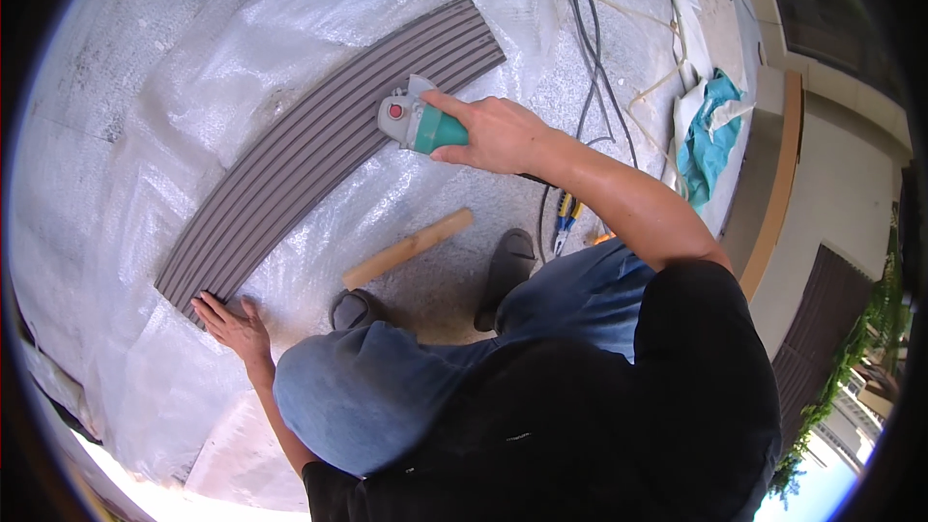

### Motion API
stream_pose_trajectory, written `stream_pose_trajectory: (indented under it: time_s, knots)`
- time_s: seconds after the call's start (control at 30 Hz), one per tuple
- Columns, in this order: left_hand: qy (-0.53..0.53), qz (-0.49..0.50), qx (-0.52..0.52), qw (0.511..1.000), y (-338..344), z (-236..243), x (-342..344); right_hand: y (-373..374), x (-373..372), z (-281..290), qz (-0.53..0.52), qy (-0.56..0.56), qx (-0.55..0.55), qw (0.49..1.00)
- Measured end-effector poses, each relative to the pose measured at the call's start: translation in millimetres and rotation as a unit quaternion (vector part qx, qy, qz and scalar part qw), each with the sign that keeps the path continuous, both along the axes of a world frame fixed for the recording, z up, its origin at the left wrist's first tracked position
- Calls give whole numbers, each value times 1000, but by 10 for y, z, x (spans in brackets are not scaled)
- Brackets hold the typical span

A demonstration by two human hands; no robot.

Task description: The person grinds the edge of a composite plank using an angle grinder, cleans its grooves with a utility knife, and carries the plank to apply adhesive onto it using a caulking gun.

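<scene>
A long grooved grey-brown plank [319, 140] lies slantwise on plastic sheeting, from the near left to the far middle. My right hand [495, 133] is wrapped round the green body of an angle grinder [425, 124]. The grinder's grey head, with a red button, is over the plank's right-hand edge; its disc is mostly hidden, and I cannot tell whether it touches the plank. At the near left end, my left hand [232, 327] rests on the plank with its fingers spread and holds nothing.
A short wooden block [408, 249] lies between the plank and my slippers [509, 271]. Pliers [566, 222] with blue and yellow handles lie by my right leg. Dark cables [592, 48] run across the sheeting on the right. Beyond them is a crumpled teal sheet [710, 140] near the wall.
</scene>
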State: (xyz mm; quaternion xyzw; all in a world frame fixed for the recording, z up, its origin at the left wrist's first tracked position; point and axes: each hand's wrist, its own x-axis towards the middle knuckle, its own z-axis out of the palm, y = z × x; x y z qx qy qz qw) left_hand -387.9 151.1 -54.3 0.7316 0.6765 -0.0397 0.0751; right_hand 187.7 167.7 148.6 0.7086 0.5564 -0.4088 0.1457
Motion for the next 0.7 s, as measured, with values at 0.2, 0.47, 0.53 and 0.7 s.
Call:
stream_pose_trajectory:
  time_s: [0.2,0.47,0.53,0.7]
  knots:
    - [-6,-14,2,1000,6,28,-33,-142,707,-227,-57,-4,61,997]
    - [-6,-19,12,1000,20,25,-31,-254,1819,-158,-106,-173,53,978]
    - [1,-17,7,1000,14,57,0,-354,1724,-174,-107,-134,115,979]
    - [-8,-13,-20,1000,41,98,-16,-267,1433,-207,-110,-79,62,989]
